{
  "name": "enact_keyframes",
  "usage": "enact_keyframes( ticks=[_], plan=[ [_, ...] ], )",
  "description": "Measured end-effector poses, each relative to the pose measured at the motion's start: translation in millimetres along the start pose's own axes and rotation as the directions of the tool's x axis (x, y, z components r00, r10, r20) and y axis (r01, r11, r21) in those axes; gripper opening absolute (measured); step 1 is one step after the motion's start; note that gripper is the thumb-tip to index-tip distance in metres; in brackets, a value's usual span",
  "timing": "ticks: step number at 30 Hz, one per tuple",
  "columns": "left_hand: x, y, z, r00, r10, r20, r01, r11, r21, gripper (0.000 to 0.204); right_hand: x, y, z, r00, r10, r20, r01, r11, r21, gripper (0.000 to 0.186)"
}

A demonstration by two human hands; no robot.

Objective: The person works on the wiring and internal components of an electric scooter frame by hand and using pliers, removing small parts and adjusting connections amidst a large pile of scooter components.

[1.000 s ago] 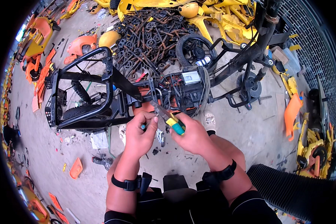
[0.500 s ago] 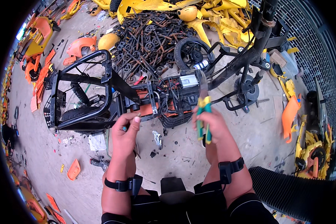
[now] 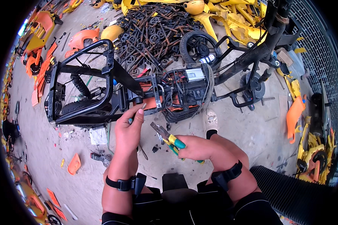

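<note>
Mid-strip-down of the scooter frame (image 3: 101, 90): left hand (image 3: 128, 129) pinches a small screwdriver (image 3: 137, 112), right hand (image 3: 195, 147) grips pliers (image 3: 165, 135), whose jaws likely need lining up on the orange deck's wiring (image 3: 176, 80).

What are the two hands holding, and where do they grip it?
The right hand grips green-and-yellow-handled metal pliers by the handles. The left hand pinches a small grey bolt-like piece in its fingers.

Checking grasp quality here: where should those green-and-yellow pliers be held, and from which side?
By the coated handles, as the right hand does now, coming from the person's side. The pliers point their bare metal nose up-left toward the scooter frame, so the handles face the person.
</note>
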State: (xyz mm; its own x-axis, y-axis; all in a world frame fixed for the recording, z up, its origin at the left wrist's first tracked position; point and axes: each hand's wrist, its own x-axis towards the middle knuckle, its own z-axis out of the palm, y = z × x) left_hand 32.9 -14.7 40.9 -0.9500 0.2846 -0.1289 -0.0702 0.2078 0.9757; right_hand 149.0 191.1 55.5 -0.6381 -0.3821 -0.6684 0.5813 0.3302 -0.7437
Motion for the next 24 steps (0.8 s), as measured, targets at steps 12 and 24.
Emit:
enact_keyframes(
  ticks=[12,24],
  plan=[
    [-4.7,8.1,4.2,0.977,0.032,0.212,-0.046,0.997,0.061,0.019,18.1,28.9,1.7,0.996,-0.083,0.019,0.052,0.771,0.635,0.042],
    [-8.3,6.4,3.7,0.952,0.09,0.291,-0.15,0.97,0.193,0.011,18.8,27.8,0.0,1.0,-0.006,0.0,0.005,0.793,0.61,0.047]
  ],
)
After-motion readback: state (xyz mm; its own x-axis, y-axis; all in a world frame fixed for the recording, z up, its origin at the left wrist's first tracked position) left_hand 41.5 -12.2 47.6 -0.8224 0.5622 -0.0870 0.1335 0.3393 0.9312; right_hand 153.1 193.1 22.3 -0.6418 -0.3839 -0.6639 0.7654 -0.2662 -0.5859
